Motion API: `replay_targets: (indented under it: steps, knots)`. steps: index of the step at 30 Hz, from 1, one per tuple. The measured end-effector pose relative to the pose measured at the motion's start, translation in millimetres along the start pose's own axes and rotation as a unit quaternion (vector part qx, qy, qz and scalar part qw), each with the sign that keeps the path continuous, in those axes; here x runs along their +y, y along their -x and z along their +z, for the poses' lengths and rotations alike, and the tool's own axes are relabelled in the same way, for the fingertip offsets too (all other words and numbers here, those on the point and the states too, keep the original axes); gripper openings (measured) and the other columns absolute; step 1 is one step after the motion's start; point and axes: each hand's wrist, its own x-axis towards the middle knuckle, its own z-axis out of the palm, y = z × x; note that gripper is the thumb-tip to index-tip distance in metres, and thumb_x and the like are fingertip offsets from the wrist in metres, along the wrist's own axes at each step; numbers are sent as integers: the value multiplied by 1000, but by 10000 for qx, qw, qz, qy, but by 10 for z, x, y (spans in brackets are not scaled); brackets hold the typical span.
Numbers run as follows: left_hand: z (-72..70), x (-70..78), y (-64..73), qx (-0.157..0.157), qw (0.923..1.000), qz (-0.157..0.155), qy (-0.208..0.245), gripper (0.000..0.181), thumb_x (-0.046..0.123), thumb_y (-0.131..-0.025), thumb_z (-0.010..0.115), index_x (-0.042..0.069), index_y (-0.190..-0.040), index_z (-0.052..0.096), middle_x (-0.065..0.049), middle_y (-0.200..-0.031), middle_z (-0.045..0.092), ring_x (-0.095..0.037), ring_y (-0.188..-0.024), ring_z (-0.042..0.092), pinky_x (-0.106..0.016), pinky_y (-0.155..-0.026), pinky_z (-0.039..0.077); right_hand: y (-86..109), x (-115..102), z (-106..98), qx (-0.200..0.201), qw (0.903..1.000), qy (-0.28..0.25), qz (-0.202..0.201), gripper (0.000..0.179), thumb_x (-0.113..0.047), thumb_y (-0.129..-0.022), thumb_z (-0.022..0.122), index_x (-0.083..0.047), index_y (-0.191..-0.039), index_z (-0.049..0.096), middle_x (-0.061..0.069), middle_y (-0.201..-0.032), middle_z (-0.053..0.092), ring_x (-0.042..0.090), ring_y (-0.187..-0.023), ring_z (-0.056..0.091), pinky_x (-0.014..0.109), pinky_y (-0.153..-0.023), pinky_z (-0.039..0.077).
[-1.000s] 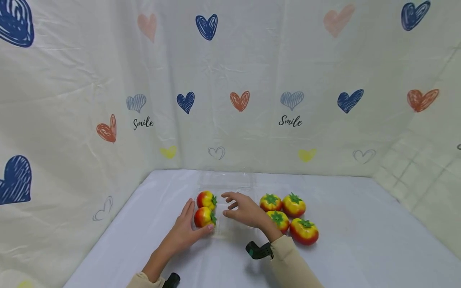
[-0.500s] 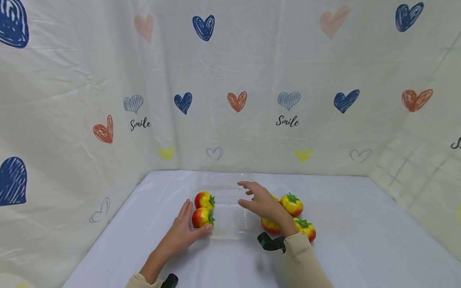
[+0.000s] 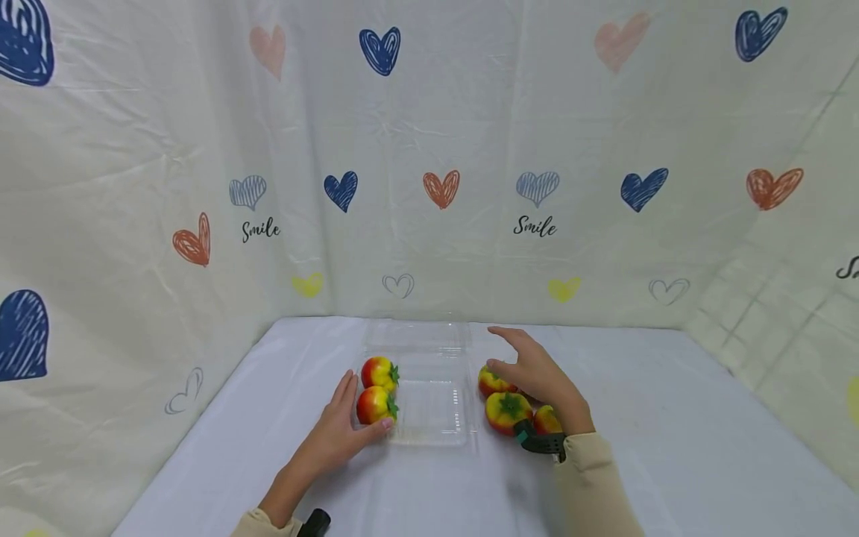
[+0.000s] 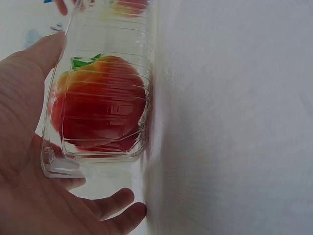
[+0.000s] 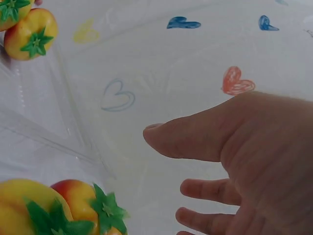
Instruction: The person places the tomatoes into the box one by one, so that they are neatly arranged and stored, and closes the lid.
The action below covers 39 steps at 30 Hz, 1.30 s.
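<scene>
My left hand (image 3: 342,432) rests against the near left corner of a clear plastic box (image 3: 432,432), fingers along its left side and thumb on its near rim (image 4: 56,166). Two red-and-yellow persimmons with green leafy tops stand in the left of the box, a near persimmon (image 3: 374,405) and a far persimmon (image 3: 379,371). My right hand (image 3: 537,371) hovers over the loose persimmons right of the box, thumb and fingers spread, holding nothing. A front persimmon (image 3: 505,412) shows whole; others are partly hidden behind the hand and wrist.
The clear lid (image 3: 416,337) stands raised at the back of the box. A white cloth (image 3: 671,447) covers the table. Behind hangs a pale curtain (image 3: 470,112) printed with hearts. A black wrist strap (image 3: 540,441) is on the right wrist.
My right hand has moved right, from above the box to over the loose persimmons, with its fingers spreading wider. My left hand stays at the box's corner.
</scene>
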Motion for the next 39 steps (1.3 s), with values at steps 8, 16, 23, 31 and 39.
replay_targets:
  steps: [8,16,23,31,39]
  knots:
    - [-13,-2,1,10,10000,1,19,120,62,-91,77,-6,-168,15,-23,-177,8,-49,-158,20,-69,-121,26,61,174,-156,-122,9993,246,239,69,-21,-103,71,3,-161,41,33,-161,39,53,-147,37,72,-118,32]
    - [-9,-19,-9,23,10000,14,15,120,62,-91,76,-6,-168,15,-23,-177,8,-49,-158,21,-70,-121,26,114,401,-230,-370,9955,469,742,78,-19,-99,73,9,-161,34,43,-159,31,60,-146,33,75,-116,31]
    - [13,-33,-7,-12,10000,-77,33,120,63,-91,76,-4,-169,15,-22,-178,8,-50,-158,21,-70,-121,24,125,572,-205,-612,9886,738,1158,78,-20,-96,73,11,-158,36,46,-151,38,60,-138,43,74,-113,37]
    - [16,-29,-24,-1,9999,-113,64,121,65,-90,75,-4,-169,14,-21,-178,7,-50,-158,20,-71,-121,23,146,613,-174,-675,9852,522,1486,71,-23,-98,73,9,-154,45,40,-149,47,55,-130,50,75,-110,40]
    - [6,-15,-10,-56,9998,-163,40,122,66,-90,75,-3,-170,14,-20,-178,7,-49,-159,20,-70,-121,24,158,684,-155,-523,9864,346,1522,65,-25,-97,76,7,-148,51,32,-139,59,44,-114,58,68,-102,48]
